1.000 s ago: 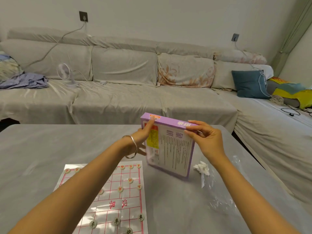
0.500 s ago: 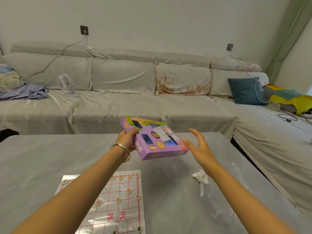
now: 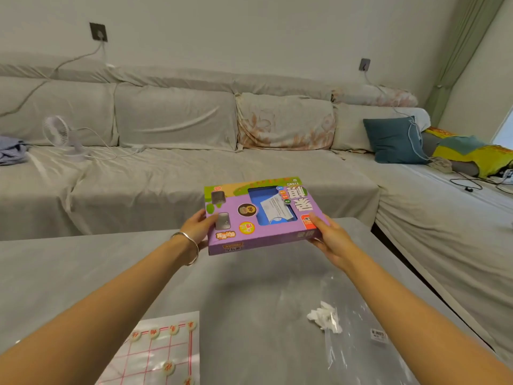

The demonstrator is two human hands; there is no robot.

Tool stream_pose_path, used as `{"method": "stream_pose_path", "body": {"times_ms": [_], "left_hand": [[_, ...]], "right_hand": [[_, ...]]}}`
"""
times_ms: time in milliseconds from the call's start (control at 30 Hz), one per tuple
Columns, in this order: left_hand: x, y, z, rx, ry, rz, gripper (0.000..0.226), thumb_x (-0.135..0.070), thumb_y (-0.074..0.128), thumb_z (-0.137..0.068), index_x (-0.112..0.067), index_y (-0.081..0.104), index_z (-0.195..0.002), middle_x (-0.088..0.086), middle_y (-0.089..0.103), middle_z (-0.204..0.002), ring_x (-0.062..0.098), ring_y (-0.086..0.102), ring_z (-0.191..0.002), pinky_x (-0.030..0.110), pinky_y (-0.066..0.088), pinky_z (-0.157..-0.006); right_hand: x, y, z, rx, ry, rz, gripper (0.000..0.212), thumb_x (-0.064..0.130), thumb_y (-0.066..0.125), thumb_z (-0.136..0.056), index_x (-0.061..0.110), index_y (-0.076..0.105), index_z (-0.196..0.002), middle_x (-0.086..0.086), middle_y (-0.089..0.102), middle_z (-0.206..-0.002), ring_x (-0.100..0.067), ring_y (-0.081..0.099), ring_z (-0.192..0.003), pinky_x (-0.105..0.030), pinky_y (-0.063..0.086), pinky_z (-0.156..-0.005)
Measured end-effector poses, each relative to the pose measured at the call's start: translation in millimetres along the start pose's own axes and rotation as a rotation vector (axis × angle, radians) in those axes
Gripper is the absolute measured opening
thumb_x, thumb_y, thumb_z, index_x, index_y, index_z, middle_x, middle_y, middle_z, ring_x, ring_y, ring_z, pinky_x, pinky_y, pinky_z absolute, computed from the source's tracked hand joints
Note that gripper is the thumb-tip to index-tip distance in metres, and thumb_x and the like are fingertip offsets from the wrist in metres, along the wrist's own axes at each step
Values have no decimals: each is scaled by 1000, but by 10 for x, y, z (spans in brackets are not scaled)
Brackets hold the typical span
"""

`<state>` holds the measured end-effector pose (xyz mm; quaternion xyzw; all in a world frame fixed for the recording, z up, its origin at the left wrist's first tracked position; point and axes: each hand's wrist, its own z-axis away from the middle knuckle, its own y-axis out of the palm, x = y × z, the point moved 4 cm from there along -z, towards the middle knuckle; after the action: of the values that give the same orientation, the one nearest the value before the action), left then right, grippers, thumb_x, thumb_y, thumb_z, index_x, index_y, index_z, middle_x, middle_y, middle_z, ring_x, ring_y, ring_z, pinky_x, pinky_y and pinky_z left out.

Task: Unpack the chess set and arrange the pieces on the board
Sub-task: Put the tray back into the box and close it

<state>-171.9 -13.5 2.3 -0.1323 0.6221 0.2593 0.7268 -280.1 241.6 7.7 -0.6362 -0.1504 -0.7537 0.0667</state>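
I hold the purple chess set box (image 3: pixel 261 215) flat and face up above the far part of the grey table (image 3: pixel 83 273). My left hand (image 3: pixel 198 226) grips its left edge and my right hand (image 3: pixel 329 234) grips its right near corner. A blue inner tray and a white leaflet show through the box window. The paper chess board (image 3: pixel 163 354) with red lines lies at the near left of the table. Several round cream pieces (image 3: pixel 154 333) stand on its far row, and another piece (image 3: pixel 168 367) sits nearer.
A crumpled white paper scrap (image 3: pixel 323 318) and a clear plastic bag (image 3: pixel 358 343) with a barcode label lie on the table at the right. Beyond the table runs a long covered sofa (image 3: pixel 177 162) with a small white fan (image 3: pixel 59 134) and a blue cushion (image 3: pixel 394 140).
The box has turned from upright with its back to me to flat and face up. My right hand let go and took hold again at the right corner. The view has tilted up.
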Motion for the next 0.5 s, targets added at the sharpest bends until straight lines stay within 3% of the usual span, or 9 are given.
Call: {"method": "stream_pose_path", "body": {"times_ms": [67, 133, 233, 300, 333, 400, 433, 500], "left_hand": [[180, 128, -213, -1, 14, -19, 20, -14, 57, -91, -14, 57, -110, 10, 64, -104, 12, 63, -65, 22, 55, -55], [366, 293, -405, 3, 53, -63, 22, -11, 56, -90, -9, 57, -112, 14, 63, -110, 15, 61, -70, 17, 54, -55], [685, 569, -574, 7, 101, -143, 28, -15, 55, -91, -6, 55, -117, 9, 62, -107, 6, 61, -64, 10, 49, -47], [934, 698, -635, 18, 80, -141, 23, -17, 54, -92, -13, 54, -114, 5, 62, -101, 3, 64, -57, 13, 50, -47], [1050, 753, -650, 28, 63, -133, 24, -20, 53, -93, -15, 54, -116, 5, 62, -104, 5, 67, -64, 17, 54, -54], [1297, 794, -753, 31, 54, -388, 36, -34, 48, -94, -21, 49, -127, 7, 59, -122, 21, 62, -103, 37, 51, -90], [1410, 795, -810, 20, 63, -614, 42, -41, 43, -94, -24, 44, -133, 9, 53, -132, 27, 47, -124, 42, 34, -107], [1507, 806, -863, -23, 111, -864, 47, -46, 34, -95, -28, 37, -138, 8, 43, -142, 26, 19, -141, 39, 8, -115]], "right_hand": [[-68, -186, -209, -23, -15, 208, 34, 26, 52, -95, 14, 52, -127, -4, 65, -99, -10, 59, -84, -27, 48, -76], [-183, -386, -397, -48, -2, 341, 37, 31, 52, -94, 14, 52, -127, -2, 64, -99, -11, 57, -86, -28, 42, -80], [-398, -671, -595, -71, 27, 426, 35, 32, 50, -95, 14, 52, -126, -3, 62, -104, -4, 55, -79, -18, 40, -68], [-569, -840, -683, -82, 63, 479, 36, 32, 48, -95, 13, 52, -126, -5, 61, -104, -4, 54, -77, -20, 40, -72], [-654, -921, -719, -79, 86, 498, 36, 32, 48, -95, 13, 52, -125, -5, 61, -104, -5, 54, -76, -20, 40, -71], [-838, -1056, -792, -60, 143, 538, 34, 31, 50, -95, 14, 54, -124, -4, 63, -104, -7, 57, -77, -18, 42, -65], [-935, -1126, -842, -65, 164, 570, 36, 33, 51, -94, 14, 55, -124, -4, 64, -104, -10, 59, -80, -20, 44, -68], [-1062, -1254, -949, -117, 159, 630, 39, 38, 55, -92, 17, 58, -124, -3, 67, -106, -17, 61, -90, -28, 45, -83]]}}
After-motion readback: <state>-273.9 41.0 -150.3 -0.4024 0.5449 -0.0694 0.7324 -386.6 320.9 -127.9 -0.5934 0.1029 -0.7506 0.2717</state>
